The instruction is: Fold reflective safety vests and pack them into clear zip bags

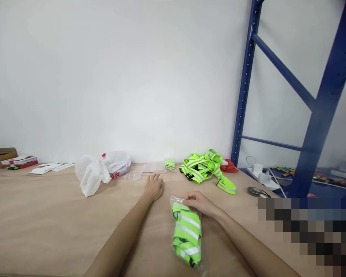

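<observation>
My right hand (200,203) pinches the top edge of a clear zip bag (177,199). Inside the bag is a folded bright yellow-green reflective strap (188,231) with silver stripes and some black parts. Farther forward, my left hand (153,187) lies palm down on the table with its fingers stretched out. Its fingertips are close to flat clear plastic bags (152,167); I cannot tell whether they touch. A heap of loose reflective straps (200,166) is beyond my right hand. By the wall lies a smaller bagged strap (170,165).
White plastic carrier bags (93,173) sit left on the brown-covered table (46,215), with white papers (52,167) and a red-and-white box (19,161) farther left. At right are a red bag (229,166), a round dark object (256,191), chargers (257,168) and a blue rack (243,92).
</observation>
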A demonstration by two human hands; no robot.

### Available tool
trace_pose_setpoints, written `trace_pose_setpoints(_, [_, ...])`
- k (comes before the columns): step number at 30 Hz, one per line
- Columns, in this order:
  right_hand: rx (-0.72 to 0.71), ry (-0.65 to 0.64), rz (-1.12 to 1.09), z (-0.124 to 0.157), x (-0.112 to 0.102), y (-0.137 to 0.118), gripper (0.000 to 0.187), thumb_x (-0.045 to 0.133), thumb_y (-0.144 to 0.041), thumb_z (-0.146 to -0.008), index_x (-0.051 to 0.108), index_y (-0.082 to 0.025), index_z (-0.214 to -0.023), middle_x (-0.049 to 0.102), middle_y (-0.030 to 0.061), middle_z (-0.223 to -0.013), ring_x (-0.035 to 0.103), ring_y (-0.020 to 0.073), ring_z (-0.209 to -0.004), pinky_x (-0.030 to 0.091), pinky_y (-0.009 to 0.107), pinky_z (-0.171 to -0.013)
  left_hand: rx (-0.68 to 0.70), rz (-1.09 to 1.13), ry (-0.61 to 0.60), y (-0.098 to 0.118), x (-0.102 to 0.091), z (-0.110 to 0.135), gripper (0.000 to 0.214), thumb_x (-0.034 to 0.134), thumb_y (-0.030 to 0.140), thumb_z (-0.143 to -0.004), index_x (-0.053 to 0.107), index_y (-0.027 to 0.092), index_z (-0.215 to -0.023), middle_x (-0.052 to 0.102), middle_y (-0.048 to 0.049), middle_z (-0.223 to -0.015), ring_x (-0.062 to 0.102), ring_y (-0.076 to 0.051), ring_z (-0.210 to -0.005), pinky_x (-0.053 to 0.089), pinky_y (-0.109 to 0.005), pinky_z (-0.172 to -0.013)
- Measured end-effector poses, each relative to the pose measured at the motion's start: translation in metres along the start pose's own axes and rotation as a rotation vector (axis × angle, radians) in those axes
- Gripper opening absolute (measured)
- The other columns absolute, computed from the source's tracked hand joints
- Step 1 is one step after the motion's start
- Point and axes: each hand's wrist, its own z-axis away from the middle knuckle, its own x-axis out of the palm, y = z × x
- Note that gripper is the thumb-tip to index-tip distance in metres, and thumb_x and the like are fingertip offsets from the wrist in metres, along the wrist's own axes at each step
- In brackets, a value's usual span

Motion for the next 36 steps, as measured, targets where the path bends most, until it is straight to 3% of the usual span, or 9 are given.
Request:
trace_pose_setpoints(6, [0.028,-0.015,-0.013,-0.001,-0.001,0.009,0.039,0.078,-0.053,-0.064,0.063,-0.018,-0.069,0.049,-0.0044,-0.055,0.034,0.0091,-0.051,0.018,0.024,-0.050,-0.051,-0.261,-0.034,-0.011,0.012,-0.040,0.043,0.043,0.027,-0.093,0.064,0.016,-0.129,0.027,-0.0180,-0.163,0.015,-0.043,-0.152,0.004,-0.072,-0.115])
trace_pose_setpoints(11, [0.030,-0.021,-0.005,0.000,-0.002,0.008,0.040,0.078,-0.054,-0.065,0.064,-0.017,-0.071,0.052,-0.0029,-0.058,0.039,0.0104,-0.054,0.021,0.024,-0.051,-0.107,-0.307,-0.070,-0.022,0.014,-0.058,0.052,0.043,0.027,-0.091,0.056,0.021,-0.142,0.037,-0.0147,-0.159,0.018,-0.040,-0.152,0.000,-0.072,-0.115])
trace_pose_setpoints(14, [0.009,-0.036,0.027,0.001,-0.002,0.006,0.040,0.077,-0.055,-0.067,0.066,-0.016,-0.072,0.053,-0.0024,-0.060,0.042,0.0115,-0.057,0.027,0.025,-0.054,-0.178,-0.306,-0.010,-0.026,0.008,-0.060,0.062,0.043,0.026,-0.091,0.042,0.017,-0.153,0.031,-0.0170,-0.162,0.016,-0.040,-0.152,0.002,-0.071,-0.116])
trace_pose_setpoints(17, [-0.015,-0.044,0.054,0.001,-0.002,0.005,0.041,0.076,-0.055,-0.067,0.066,-0.015,-0.071,0.053,-0.0020,-0.061,0.043,0.0117,-0.059,0.030,0.025,-0.056,-0.250,-0.296,0.098,-0.027,-0.004,-0.060,0.068,0.043,0.031,-0.092,0.031,0.013,-0.157,0.022,-0.0192,-0.165,0.016,-0.043,-0.151,0.010,-0.073,-0.114])
trace_pose_setpoints(21, [-0.006,-0.073,0.035,0.002,-0.003,0.004,0.045,0.077,-0.058,-0.066,0.065,-0.016,-0.072,0.054,-0.0024,-0.061,0.043,0.0114,-0.059,0.030,0.024,-0.056,-0.281,-0.283,0.269,-0.027,-0.033,-0.059,0.065,0.040,0.031,-0.096,0.029,0.011,-0.156,0.025,-0.0213,-0.163,0.022,-0.040,-0.149,0.017,-0.066,-0.116])
trace_pose_setpoints(28, [0.135,-0.323,0.011,0.001,0.000,-0.003,0.041,0.084,-0.051,-0.063,0.068,-0.015,-0.075,0.060,-0.0018,-0.063,0.046,0.0099,-0.056,0.032,0.022,-0.052,-0.040,-0.023,0.795,-0.051,-0.098,-0.035,0.047,0.046,0.021,-0.093,0.058,0.014,-0.137,0.054,-0.0182,-0.136,0.052,-0.031,-0.128,0.040,-0.046,-0.109])
trace_pose_setpoints(30, [0.102,-0.209,-0.057,-0.005,0.001,-0.008,0.038,0.086,-0.046,-0.061,0.067,-0.015,-0.073,0.061,-0.0009,-0.063,0.049,0.0116,-0.056,0.036,0.023,-0.052,-0.003,0.041,0.847,-0.062,-0.108,-0.021,0.046,0.046,0.020,-0.092,0.059,0.014,-0.136,0.055,-0.0170,-0.132,0.054,-0.028,-0.125,0.044,-0.041,-0.106])
trace_pose_setpoints(33, [-0.077,0.155,-0.261,-0.013,-0.003,-0.013,0.035,0.079,-0.050,-0.070,0.064,-0.021,-0.084,0.070,0.0032,-0.079,0.064,0.0194,-0.074,0.048,0.028,-0.062,-0.017,0.077,0.832,-0.075,-0.112,0.001,0.045,0.046,0.020,-0.092,0.060,0.017,-0.136,0.054,-0.0153,-0.132,0.056,-0.027,-0.122,0.048,-0.039,-0.102])
trace_pose_setpoints(36, [-0.090,0.198,-0.481,-0.013,-0.012,-0.013,0.031,0.068,-0.048,-0.084,0.061,-0.026,-0.104,0.072,0.0082,-0.115,0.066,0.0244,-0.109,0.055,0.036,-0.084,-0.041,0.100,0.831,-0.081,-0.110,0.014,0.046,0.045,0.018,-0.092,0.061,0.017,-0.135,0.054,-0.0151,-0.132,0.057,-0.026,-0.121,0.049,-0.038,-0.100])
